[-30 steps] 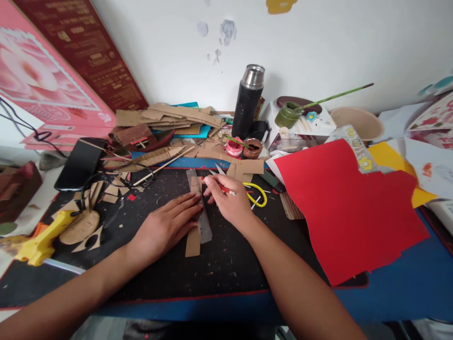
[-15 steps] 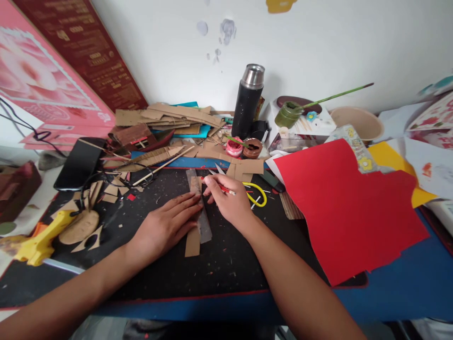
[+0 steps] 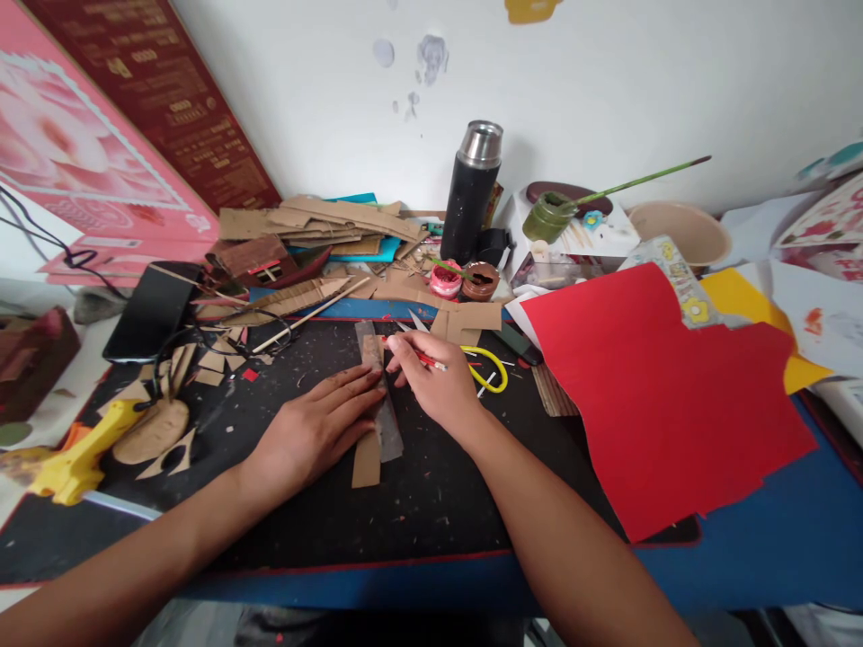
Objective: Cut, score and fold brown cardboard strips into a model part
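Note:
My left hand (image 3: 316,422) lies flat with its fingers stretched over a clear ruler (image 3: 389,433), pressing it onto a narrow cardboard strip (image 3: 366,463). The ruler runs slightly aslant along the strip on a black mat. In my right hand (image 3: 441,382) a red pencil (image 3: 430,360) is pinched, its tip end beside the upper part of the ruler. Yellow-handled scissors (image 3: 502,377) lie partly hidden behind my right hand, their blades showing past it. Cardboard pieces (image 3: 475,316) rest just beyond.
A large red sheet (image 3: 680,413) covers the right side. Open paint jars (image 3: 480,283) and a black thermos (image 3: 470,202) stand at the back. To the left are a yellow glue gun (image 3: 81,458), a phone (image 3: 152,310) and cardboard scraps (image 3: 212,359).
Almost nothing differs. Both hands, the ruler and the pencil keep their places; the view has shifted very slightly.

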The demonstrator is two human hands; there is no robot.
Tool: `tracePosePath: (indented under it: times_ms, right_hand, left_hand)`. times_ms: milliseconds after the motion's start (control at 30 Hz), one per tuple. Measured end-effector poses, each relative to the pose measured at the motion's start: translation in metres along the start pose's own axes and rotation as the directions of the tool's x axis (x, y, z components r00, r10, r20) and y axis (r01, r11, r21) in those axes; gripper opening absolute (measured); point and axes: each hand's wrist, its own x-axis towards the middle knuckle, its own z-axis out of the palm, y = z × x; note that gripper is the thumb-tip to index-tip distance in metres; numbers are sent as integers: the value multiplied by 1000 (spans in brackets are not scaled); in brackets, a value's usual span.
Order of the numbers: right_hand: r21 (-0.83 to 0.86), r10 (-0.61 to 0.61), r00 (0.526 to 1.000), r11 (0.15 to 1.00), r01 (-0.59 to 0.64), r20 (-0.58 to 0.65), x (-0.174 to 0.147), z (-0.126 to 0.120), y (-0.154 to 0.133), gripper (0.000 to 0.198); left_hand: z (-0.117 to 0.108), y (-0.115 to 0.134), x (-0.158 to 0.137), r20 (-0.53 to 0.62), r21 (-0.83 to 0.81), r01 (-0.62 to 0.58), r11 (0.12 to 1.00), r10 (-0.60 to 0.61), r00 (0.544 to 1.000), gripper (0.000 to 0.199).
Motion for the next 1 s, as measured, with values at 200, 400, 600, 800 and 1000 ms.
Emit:
tracePosePath:
  times_ms: [200, 400, 600, 800, 1000]
  right_hand:
    - [-17, 12, 1000, 1000, -12, 4, 0, 0, 1, 34]
    - [10, 8, 1000, 1000, -8, 1, 1, 1, -1, 33]
    - [7, 16, 1000, 1000, -16, -3, 1, 1, 1, 35]
    - [-1, 13, 1000, 1000, -13, 0, 0, 1, 3, 37]
    - [11, 12, 1000, 1000, -12, -4, 1, 0, 1, 36]
  left_hand:
    - [0, 0, 0, 5, -32, 26, 999, -26, 1000, 39]
    - [-2, 2, 2, 10, -17, 20, 1000, -19, 1000, 35]
    - [-2, 3, 2, 2, 26, -3, 1000, 3, 1000, 34]
    - [0, 2, 0, -4, -12, 21, 1000, -21, 1000, 38]
    - [1, 2, -1, 1, -18, 31, 999, -31, 1000, 40]
